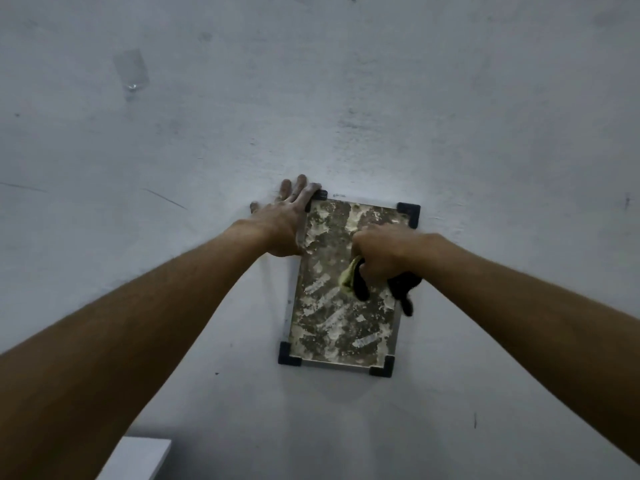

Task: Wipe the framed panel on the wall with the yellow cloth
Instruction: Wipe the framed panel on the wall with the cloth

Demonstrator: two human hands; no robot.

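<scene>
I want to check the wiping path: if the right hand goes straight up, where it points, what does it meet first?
Probably the black upper-right corner piece of the framed panel, just beyond the right hand.

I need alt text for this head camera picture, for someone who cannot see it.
A right hand presses a yellow cloth against a smeared framed panel on a pale wall. The left hand lies flat over the panel's upper left edge, fingers spread onto the wall.
</scene>
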